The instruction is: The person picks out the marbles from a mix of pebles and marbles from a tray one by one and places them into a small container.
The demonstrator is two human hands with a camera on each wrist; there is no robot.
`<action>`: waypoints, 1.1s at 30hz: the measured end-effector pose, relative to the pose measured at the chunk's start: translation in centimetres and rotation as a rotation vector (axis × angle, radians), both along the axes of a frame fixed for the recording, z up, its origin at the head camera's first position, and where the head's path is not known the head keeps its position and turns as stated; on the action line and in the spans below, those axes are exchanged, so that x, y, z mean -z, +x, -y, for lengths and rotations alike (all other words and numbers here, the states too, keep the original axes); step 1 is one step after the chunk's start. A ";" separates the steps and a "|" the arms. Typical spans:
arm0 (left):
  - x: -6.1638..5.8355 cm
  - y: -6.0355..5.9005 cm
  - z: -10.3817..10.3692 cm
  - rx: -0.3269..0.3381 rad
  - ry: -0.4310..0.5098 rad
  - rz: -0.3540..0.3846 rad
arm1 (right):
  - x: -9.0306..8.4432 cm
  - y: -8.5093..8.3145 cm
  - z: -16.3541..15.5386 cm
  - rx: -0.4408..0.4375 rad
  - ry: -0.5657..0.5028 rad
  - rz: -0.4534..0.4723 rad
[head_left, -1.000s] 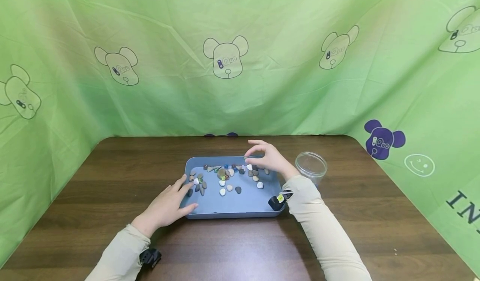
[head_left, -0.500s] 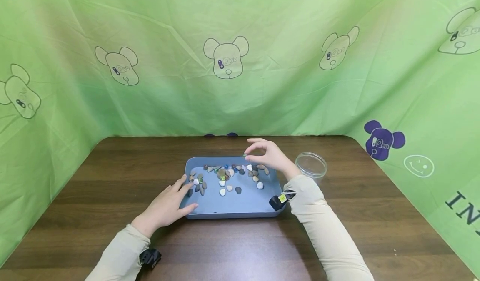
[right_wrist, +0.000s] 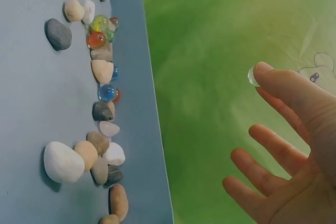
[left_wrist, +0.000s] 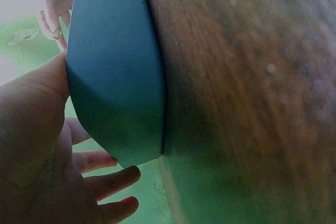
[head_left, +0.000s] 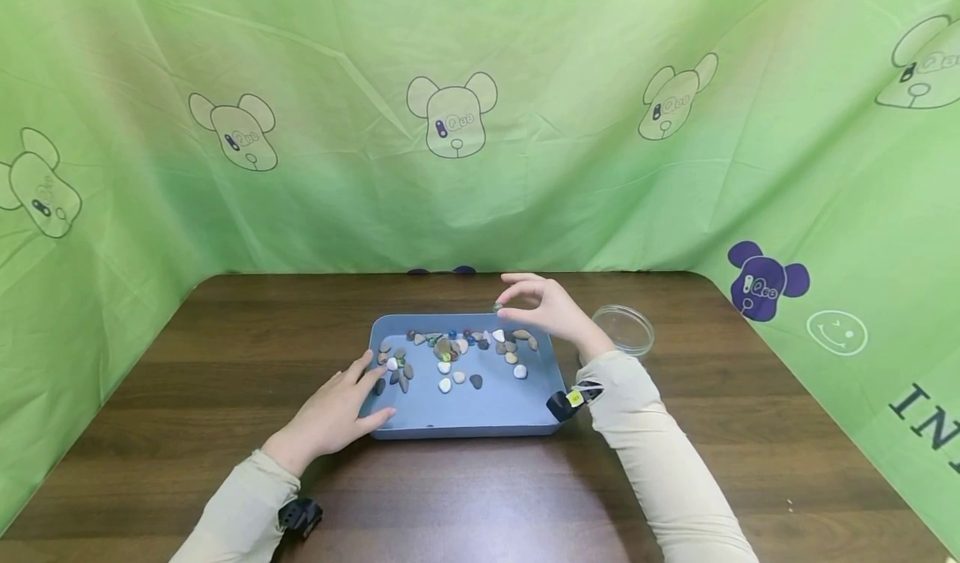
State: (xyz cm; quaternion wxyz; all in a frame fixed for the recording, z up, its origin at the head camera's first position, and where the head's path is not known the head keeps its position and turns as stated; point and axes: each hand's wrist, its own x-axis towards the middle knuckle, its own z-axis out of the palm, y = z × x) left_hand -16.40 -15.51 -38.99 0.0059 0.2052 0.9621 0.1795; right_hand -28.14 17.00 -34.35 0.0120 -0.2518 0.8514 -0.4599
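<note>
A clear glass marble [right_wrist: 252, 76] is pinched between thumb and forefinger of my right hand [head_left: 551, 309], the other fingers spread. The hand is raised over the back right of a blue tray [head_left: 495, 409]. My left hand [head_left: 333, 409] rests at the tray's left rim with fingers loosely spread, some inside and the thumb on the near rim. Pebbles and coloured marbles lie in the tray, among them a blue marble [right_wrist: 107, 93], an orange marble [right_wrist: 96, 39] and a large white pebble [right_wrist: 63, 161]. The left wrist view shows the tray's outer wall beside the left hand.
A clear round jar [head_left: 622, 329] stands on the brown wooden table [head_left: 480, 496], to the right of the tray and just behind the right wrist. A green printed cloth [head_left: 337, 196] hangs behind and along both sides of the table.
The right hand has lifted and moved to the right, with the marble now plainly in its fingertips. The left hand and tray stay where they were.
</note>
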 end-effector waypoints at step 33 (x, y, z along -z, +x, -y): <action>0.1 -0.1 0.1 0.000 -0.007 -0.003 | -0.9 1.7 -6.1 0.146 -0.027 -0.075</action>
